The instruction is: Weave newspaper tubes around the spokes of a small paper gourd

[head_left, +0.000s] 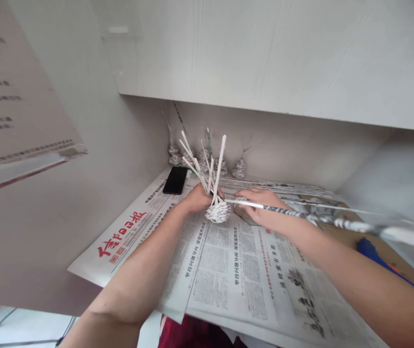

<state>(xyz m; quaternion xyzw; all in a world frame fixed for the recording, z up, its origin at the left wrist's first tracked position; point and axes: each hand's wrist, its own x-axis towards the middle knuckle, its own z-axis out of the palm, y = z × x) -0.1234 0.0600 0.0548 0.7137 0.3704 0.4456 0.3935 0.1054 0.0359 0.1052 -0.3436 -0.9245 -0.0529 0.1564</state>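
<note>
A small round basket-like piece woven from rolled newspaper (pixel 218 212) sits near the middle of the table, its white upright paper tubes (pixel 220 166) fanning upward. My left hand (pixel 198 197) is closed around the base of these uprights, its fingertips partly hidden behind them. From the weave a long rolled paper tube (pixel 286 211) runs out to the right, blurred toward its far end. My right hand (pixel 259 200) lies along this tube just right of the weave, fingers bent and closed on it. Beneath the right hand shows part of a greyish block-like object (pixel 246 215).
Newspaper sheets (pixel 221 270) cover the table. A black phone (pixel 175 180) lies at the back left. Several finished woven pieces (pixel 239 168) stand along the back wall. Paper tubes (pixel 282 186) lie behind my hands; a blue object (pixel 373 253) is at right. An overhanging panel (pixel 264 58) spans above.
</note>
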